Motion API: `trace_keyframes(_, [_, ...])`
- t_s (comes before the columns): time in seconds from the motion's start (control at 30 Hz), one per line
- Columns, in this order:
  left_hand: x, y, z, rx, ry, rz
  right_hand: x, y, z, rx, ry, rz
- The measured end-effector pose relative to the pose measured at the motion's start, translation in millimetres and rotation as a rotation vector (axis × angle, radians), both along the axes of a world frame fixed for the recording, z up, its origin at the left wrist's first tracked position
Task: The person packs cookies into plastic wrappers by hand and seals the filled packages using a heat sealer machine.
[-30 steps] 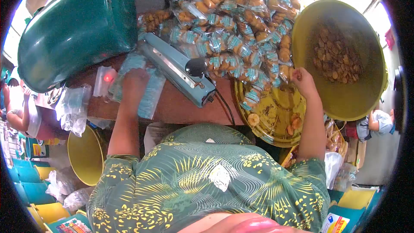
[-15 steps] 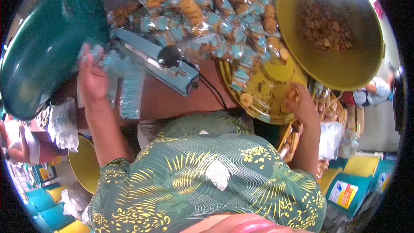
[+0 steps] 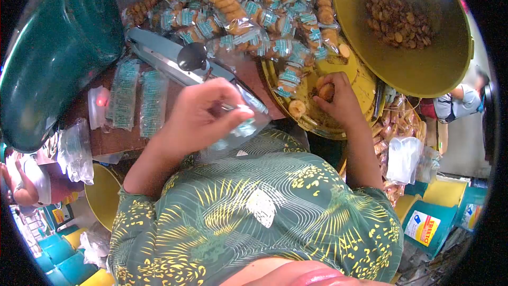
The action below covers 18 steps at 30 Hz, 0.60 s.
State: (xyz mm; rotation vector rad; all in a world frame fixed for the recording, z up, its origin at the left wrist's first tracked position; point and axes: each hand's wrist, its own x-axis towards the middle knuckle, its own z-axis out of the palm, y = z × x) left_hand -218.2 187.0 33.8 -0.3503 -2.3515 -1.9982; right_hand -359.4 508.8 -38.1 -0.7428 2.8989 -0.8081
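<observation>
In my head view, my left hand [image 3: 203,116] is raised in front of the desk [image 3: 112,142], its grip pinching a clear wrapper [image 3: 246,127] with teal print between thumb and fingers; the wrapper is partly blurred. My right hand [image 3: 341,100] is over a round yellow lid [image 3: 362,69], its grip closed around a round brown biscuit [image 3: 325,92]. A pale biscuit [image 3: 297,108] lies near the lid's edge. Beyond my left hand is a long blue-grey device [image 3: 159,55] with a black knob [image 3: 192,56]. Flat printed wrappers [image 3: 124,95] lie to its left, near a large teal tub [image 3: 63,47]. Filled biscuit packets [image 3: 230,10] are heaped at the top. At upper right, a tilted yellow tub [image 3: 450,47] holds brown pieces [image 3: 397,18]. One person [image 3: 458,101] is at the far right.
</observation>
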Motion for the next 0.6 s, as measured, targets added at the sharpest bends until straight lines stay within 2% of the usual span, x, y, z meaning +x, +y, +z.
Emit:
trace_keyframes(0.07, [-8.5, 9.3, -3.4, -0.109, -0.116, -0.102, 0.4, 3.2, -4.0, -0.015, 0.004, 0.005])
trace_keyframes(0.2, [-25.9, 21.0, -32.1, 0.269, -0.072, -0.208, -0.8, 8.3, -13.4, 0.003, 0.027, -0.007])
trace_keyframes(0.3, [-30.1, 26.4, -26.2, 0.227, -0.154, -0.112, 1.8, 3.6, -8.1, 0.081, 0.1, -0.012])
trace_keyframes(0.37, [-34.2, 28.1, -25.1, -0.018, -0.022, -0.061, 14.1, -6.9, 13.2, 0.179, 0.249, 0.008])
trace_keyframes(0.47, [-40.3, 34.7, -22.3, -0.257, 0.072, -0.031, 33.7, -32.9, 49.3, -0.313, 0.04, 0.295])
trace_keyframes(0.57, [-41.3, 40.4, -21.2, -0.325, 0.04, -0.053, 49.3, -62.0, 57.5, -0.384, -0.05, 0.461])
trace_keyframes(0.6, [-41.5, 40.9, -21.0, -0.331, 0.017, -0.062, 48.8, -68.7, 52.4, -0.442, -0.01, 0.406])
